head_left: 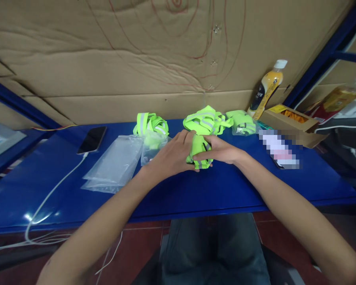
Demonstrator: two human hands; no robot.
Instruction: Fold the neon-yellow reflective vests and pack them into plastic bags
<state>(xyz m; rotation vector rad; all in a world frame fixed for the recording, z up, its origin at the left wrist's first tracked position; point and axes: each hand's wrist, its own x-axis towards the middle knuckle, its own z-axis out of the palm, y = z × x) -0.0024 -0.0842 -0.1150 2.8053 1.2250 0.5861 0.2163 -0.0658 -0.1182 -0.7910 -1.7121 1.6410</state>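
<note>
Between my two hands is a folded neon-yellow reflective strap bundle [202, 152], with grey bands and a black piece showing. My left hand [178, 152] wraps its left side, fingers curled round it. From the right, my right hand [221, 149] grips the same bundle, thumb across its front. Just behind lies a loose pile of neon-yellow reflective straps [206, 120]. Left of my left hand sit a rolled reflective strap [151, 122] and a clear bag with neon material [154, 144]. Flat clear plastic bags [114, 164] lie further left. A bagged neon bundle [243, 122] rests behind my right hand.
All this is on a blue table [225, 194] against a cardboard wall [121, 71]. A phone [91, 139] with a white cable [57, 186] lies at left. At right are a yellow drink bottle [267, 90], an open cardboard box [287, 120] and a pixelated phone [280, 152].
</note>
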